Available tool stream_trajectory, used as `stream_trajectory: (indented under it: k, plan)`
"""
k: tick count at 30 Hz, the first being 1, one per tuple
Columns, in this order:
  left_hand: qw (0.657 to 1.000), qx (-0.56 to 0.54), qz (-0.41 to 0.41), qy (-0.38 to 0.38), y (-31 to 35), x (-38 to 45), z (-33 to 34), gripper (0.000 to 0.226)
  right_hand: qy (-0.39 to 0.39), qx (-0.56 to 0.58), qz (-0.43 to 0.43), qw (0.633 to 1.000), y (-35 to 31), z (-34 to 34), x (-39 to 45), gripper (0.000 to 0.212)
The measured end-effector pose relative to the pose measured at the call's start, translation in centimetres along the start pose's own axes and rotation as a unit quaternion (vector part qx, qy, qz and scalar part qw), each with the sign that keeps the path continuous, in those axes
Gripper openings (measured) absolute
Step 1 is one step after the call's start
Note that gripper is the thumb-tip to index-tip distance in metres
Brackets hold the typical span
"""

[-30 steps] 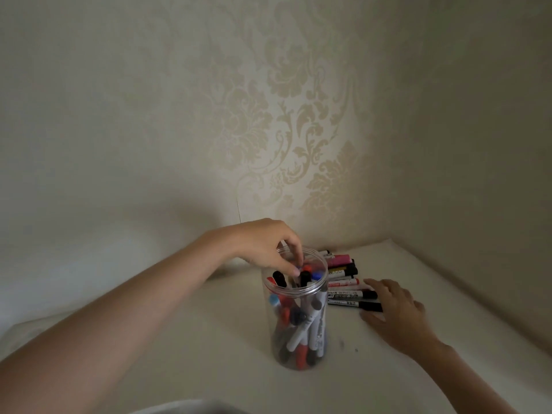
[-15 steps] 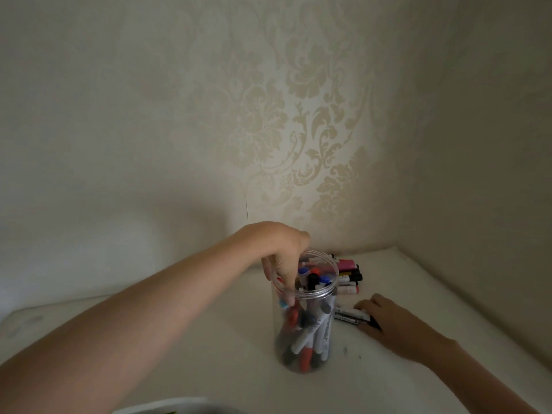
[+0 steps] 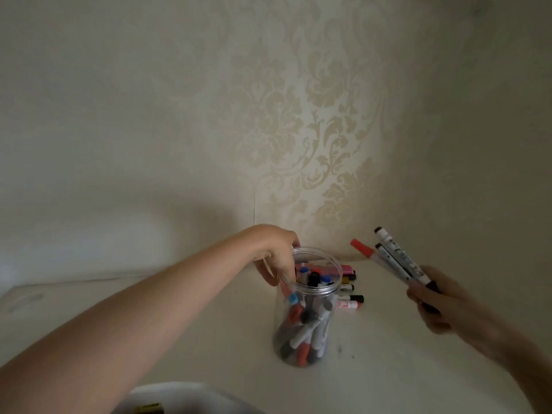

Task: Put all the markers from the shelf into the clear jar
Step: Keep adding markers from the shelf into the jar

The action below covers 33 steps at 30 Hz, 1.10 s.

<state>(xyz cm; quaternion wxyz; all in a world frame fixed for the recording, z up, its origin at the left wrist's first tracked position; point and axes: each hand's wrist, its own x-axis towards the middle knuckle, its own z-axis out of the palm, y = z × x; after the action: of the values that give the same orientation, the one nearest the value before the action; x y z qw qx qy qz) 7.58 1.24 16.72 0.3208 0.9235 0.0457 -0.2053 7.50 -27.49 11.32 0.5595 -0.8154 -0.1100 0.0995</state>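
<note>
A clear jar (image 3: pixel 301 339) stands upright on the white shelf (image 3: pixel 209 339), holding several markers with red, blue and black caps. My left hand (image 3: pixel 277 258) grips the jar's rim on its left side, fingers curled over the edge. To the right, lifted above the shelf, my right hand (image 3: pixel 439 306) is closed on a bunch of markers (image 3: pixel 397 258), two with black caps and one with a red cap, pointing up and left. Several loose markers (image 3: pixel 349 289) lie flat on the shelf just behind and right of the jar.
Patterned wallpaper walls meet in a corner behind the loose markers, closing the shelf at the back and right. A white rounded object (image 3: pixel 179 398) with a yellow label shows at the bottom edge, in front of the jar.
My right hand has lifted from the shelf with a few markers in it, moving up and right. My left hand shifted from the jar's opening to its left rim.
</note>
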Motion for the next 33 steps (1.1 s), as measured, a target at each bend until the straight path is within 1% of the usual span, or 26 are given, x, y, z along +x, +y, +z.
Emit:
stream_trajectory:
  k: [1, 2, 4, 6, 8, 10, 11, 12, 13, 17, 19, 20, 21, 23, 26, 27, 29, 31, 33]
  plan:
    - [1.0, 0.015, -0.002, -0.002, 0.1, 0.1, 0.0, 0.083, -0.012, 0.027, -0.015, 0.999, -2.3, -0.3, -0.5, 0.007]
    - [1.0, 0.027, -0.006, -0.004, 0.2, 0.2, 0.1, 0.08, -0.034, 0.024, -0.033, 0.999, -4.5, -0.5, -0.9, 0.006]
    - [1.0, 0.03, -0.008, -0.004, 0.1, 0.2, 0.2, 0.073, -0.086, -0.062, -0.069, 0.992, -8.0, -0.4, -1.3, 0.009]
    - [1.0, -0.007, -0.001, -0.007, -0.3, 0.3, -0.3, 0.058, -0.139, -0.192, -0.089, 0.967, -10.5, 0.4, -1.2, 0.013]
    - [0.998, -0.058, 0.021, -0.021, -1.2, -0.2, -1.1, 0.045, -0.167, -0.324, -0.092, 0.927, -12.0, 1.4, -0.4, 0.015]
    - [0.992, -0.104, 0.064, -0.037, -2.5, -0.9, -2.1, 0.045, -0.169, -0.458, -0.107, 0.866, -13.2, 2.7, 0.5, 0.017]
    - [0.988, -0.12, 0.09, -0.039, -3.2, -1.4, -2.4, 0.046, -0.168, -0.51, -0.114, 0.836, -13.6, 3.4, 0.9, 0.018]
    - [0.984, -0.126, 0.118, -0.034, -3.9, -1.8, -2.5, 0.046, -0.172, -0.544, -0.114, 0.814, -14.0, 4.1, 1.3, 0.018]
    - [0.982, -0.12, 0.143, -0.028, -4.5, -2.2, -2.5, 0.047, -0.18, -0.56, -0.102, 0.802, -14.3, 4.8, 1.7, 0.018]
    - [0.971, -0.109, 0.207, -0.052, -6.2, -2.9, -1.5, 0.068, -0.215, -0.57, -0.038, 0.792, -14.9, 7.0, 3.2, 0.021]
    - [0.967, -0.107, 0.226, -0.04, -6.6, -3.2, -1.1, 0.064, -0.199, -0.583, -0.051, 0.786, -14.9, 7.7, 3.8, 0.024]
    - [0.967, -0.103, 0.233, -0.026, -6.8, -3.2, -1.0, 0.058, -0.188, -0.583, -0.064, 0.788, -14.9, 7.9, 4.0, 0.025]
    - [0.965, -0.102, 0.24, -0.013, -6.8, -3.2, -0.7, 0.053, -0.176, -0.571, -0.078, 0.798, -14.9, 8.0, 4.2, 0.025]
    - [0.962, -0.089, 0.255, 0.026, -6.7, -3.0, -0.2, 0.041, -0.15, -0.527, -0.108, 0.829, -14.5, 8.5, 4.5, 0.024]
    - [0.945, -0.087, 0.284, 0.136, -6.0, -2.8, 0.2, 0.03, -0.152, -0.443, -0.112, 0.876, -13.7, 9.7, 4.9, 0.024]
    - [0.937, -0.099, 0.294, 0.159, -5.6, -2.8, 0.3, 0.03, -0.157, -0.414, -0.105, 0.89, -13.5, 10.1, 4.8, 0.027]
    - [0.922, -0.123, 0.317, 0.185, -5.1, -2.7, 0.3, 0.037, -0.145, -0.369, -0.107, 0.912, -13.1, 10.4, 4.7, 0.031]
    - [0.912, -0.125, 0.329, 0.21, -5.0, -2.4, 0.2, 0.044, -0.094, -0.326, -0.143, 0.93, -13.0, 10.1, 4.9, 0.02]
    - [0.911, -0.12, 0.333, 0.211, -5.1, -2.3, -0.1, 0.041, -0.054, -0.295, -0.171, 0.939, -13.0, 9.8, 4.9, 0.007]
